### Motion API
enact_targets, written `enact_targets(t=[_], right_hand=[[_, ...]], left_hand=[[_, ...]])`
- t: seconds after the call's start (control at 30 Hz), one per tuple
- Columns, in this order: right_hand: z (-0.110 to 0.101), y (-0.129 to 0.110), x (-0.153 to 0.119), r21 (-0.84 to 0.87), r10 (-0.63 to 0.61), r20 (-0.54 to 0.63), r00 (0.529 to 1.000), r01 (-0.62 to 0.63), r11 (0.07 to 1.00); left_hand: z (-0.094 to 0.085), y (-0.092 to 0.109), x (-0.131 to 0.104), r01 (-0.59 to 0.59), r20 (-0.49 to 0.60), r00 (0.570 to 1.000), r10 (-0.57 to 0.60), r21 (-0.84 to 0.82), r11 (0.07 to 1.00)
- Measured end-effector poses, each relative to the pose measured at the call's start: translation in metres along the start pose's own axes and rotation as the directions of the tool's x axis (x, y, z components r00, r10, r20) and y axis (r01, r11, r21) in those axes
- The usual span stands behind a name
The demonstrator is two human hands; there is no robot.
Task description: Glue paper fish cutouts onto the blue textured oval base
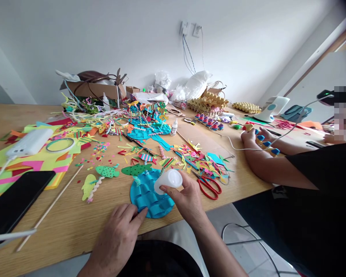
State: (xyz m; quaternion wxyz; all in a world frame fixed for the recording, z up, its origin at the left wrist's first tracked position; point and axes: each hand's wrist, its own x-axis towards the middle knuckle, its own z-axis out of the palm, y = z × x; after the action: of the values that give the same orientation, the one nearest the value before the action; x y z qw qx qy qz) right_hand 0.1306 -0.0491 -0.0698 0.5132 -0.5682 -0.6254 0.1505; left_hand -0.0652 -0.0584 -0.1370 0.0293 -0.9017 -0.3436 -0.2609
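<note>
A round blue paper disc (151, 192) with raised, woven-looking strips lies near the table's front edge. The thumb and forefinger of my left hand (119, 223) are closed at its near left rim. Over the disc's right side, my right hand (189, 198) grips a white squeeze bottle (169, 181), tilted with its base towards me; its tip is hidden. Two green paper fish, one dark (136, 169) and one lighter with spots (107, 171), stand or lie by the disc's far left. Farther left is a yellow-green paper fish (88, 187) beside a twisted pale strip (95, 188).
Red-handled scissors (210, 186) and paper scraps (196, 156) lie to the right. A wooden stick (50, 207), black phone (21, 200) and power bank (30, 142) are left. Another glue bottle (174, 127) stands farther back. At right, a co-worker's hands (249, 137) hold a painted egg-carton strip (265, 144).
</note>
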Motion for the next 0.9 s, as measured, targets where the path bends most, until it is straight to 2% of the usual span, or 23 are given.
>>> enact_targets(t=[0.2, 0.63, 0.9], right_hand=[[-0.006, -0.0037, 0.0006, 0.016, 0.015, -0.045, 0.999, -0.014, 1.0], [-0.0027, -0.0028, -0.0001, 0.003, 0.041, -0.001, 0.999, -0.041, 0.999], [-0.0044, -0.0038, 0.0005, -0.048, 0.027, -0.026, 0.999, -0.028, 0.998]], left_hand=[[0.0018, -0.0002, 0.0004, 0.004, -0.019, 1.0, -0.004, -0.016, 1.0], [0.0012, -0.0002, 0.0008, 0.008, -0.014, 1.0, -0.008, -0.012, 1.0], [0.0012, -0.0002, -0.0002, 0.011, 0.006, 1.0, -0.011, 0.023, 1.0]])
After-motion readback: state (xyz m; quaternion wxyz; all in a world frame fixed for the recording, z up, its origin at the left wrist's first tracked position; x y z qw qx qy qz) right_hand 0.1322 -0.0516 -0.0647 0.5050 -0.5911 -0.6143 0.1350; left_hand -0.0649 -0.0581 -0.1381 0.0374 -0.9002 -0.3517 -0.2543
